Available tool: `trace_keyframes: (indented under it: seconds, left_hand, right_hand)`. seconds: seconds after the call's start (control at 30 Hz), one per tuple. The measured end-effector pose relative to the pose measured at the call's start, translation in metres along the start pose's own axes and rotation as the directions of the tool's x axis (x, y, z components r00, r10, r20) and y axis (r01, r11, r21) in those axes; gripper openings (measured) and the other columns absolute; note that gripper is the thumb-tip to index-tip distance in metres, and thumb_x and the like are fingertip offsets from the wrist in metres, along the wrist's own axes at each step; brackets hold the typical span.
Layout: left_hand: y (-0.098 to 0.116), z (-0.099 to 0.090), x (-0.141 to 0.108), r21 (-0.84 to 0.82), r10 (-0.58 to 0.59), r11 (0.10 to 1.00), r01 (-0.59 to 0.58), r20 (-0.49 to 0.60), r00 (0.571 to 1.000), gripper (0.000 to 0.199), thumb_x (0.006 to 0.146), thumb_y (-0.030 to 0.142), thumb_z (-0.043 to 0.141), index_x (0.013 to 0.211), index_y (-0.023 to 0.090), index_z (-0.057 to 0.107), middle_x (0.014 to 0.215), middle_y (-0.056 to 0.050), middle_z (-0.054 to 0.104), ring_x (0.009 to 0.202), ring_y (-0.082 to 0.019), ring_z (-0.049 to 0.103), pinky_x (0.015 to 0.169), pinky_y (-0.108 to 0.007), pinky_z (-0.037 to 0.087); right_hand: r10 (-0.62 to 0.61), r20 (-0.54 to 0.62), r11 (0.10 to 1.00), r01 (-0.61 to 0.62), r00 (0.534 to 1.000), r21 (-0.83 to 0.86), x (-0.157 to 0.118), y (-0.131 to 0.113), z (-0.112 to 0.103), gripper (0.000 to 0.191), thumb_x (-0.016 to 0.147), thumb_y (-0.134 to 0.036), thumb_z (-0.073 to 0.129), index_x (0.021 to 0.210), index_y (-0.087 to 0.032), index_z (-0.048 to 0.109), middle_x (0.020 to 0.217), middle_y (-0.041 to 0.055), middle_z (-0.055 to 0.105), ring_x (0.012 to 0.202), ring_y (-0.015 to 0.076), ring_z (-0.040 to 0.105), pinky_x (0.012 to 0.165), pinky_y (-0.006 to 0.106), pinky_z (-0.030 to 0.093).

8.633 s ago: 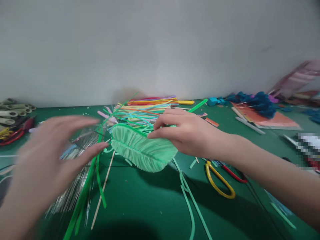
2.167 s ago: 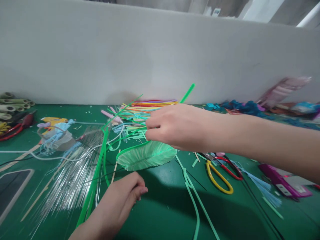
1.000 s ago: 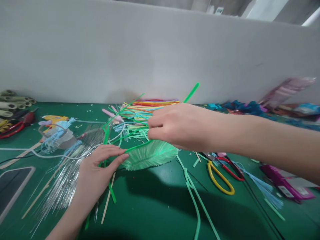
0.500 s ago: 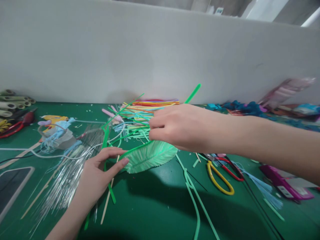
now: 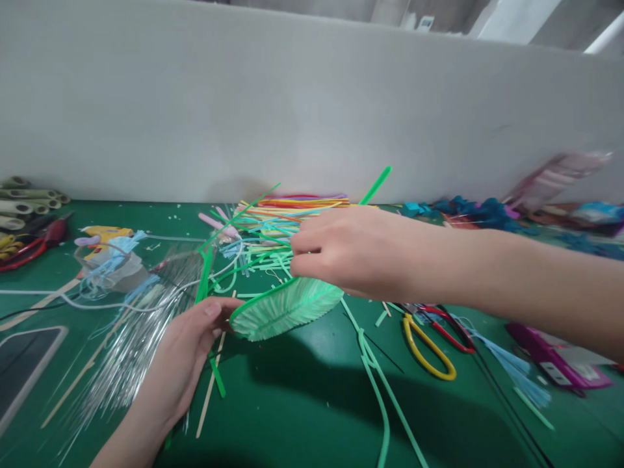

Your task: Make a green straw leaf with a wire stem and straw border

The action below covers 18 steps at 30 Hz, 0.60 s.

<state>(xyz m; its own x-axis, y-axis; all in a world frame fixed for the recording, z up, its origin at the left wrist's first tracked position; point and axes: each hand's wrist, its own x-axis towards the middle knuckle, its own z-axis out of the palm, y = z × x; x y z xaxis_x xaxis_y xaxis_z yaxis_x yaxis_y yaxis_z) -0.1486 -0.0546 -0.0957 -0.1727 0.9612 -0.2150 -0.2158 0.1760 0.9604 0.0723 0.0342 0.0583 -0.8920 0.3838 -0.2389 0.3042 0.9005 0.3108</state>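
Observation:
A pale green ribbed leaf (image 5: 287, 311) with a bright green edge is held up over the green table, its broad face toward me. My right hand (image 5: 341, 250) is closed on its upper right part, the fingertips hidden behind the knuckles. A bright green strip (image 5: 376, 186) sticks up beyond that hand. At the leaf's left tip, my left hand (image 5: 188, 354) has its fingers just behind the edge, with the thumb off the leaf. Behind the left hand, more bright green strips (image 5: 205, 276) stand at a slant.
Coloured pipe-cleaner strips (image 5: 273, 221) lie at the back. Left are silver strands (image 5: 127, 351), a glue gun (image 5: 104, 235), a plastic cup (image 5: 117, 270) and a phone (image 5: 29, 370). Yellow-and-red-handled scissors (image 5: 429, 348) and a magenta object (image 5: 556, 357) lie right. A pale wall (image 5: 292, 97) closes the back.
My left thumb has come off the leaf's front and drawn back to the left, baring the tip. The leaf has dipped slightly. My right hand keeps its hold.

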Motion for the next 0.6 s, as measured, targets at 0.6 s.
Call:
trace_keyframes:
  seconds: [0.6]
  left_hand:
    - [0.0011,-0.0006,0.0025,0.029,0.063,0.998,-0.064,0.033,0.997,0.026,0.081,0.043,0.068,0.071,0.019,0.068,0.086,-0.002,0.068,0.087,-0.015,0.059,0.074,-0.018,0.048]
  right_hand:
    - [0.012,-0.001,1.0,-0.012,1.0,0.0,0.001,-0.0011,-0.0001,0.021,0.083,0.004,0.056,0.087,-0.014,0.067,0.087,0.0052,0.064,0.076,0.0154,0.053,0.06,0.028,0.032]
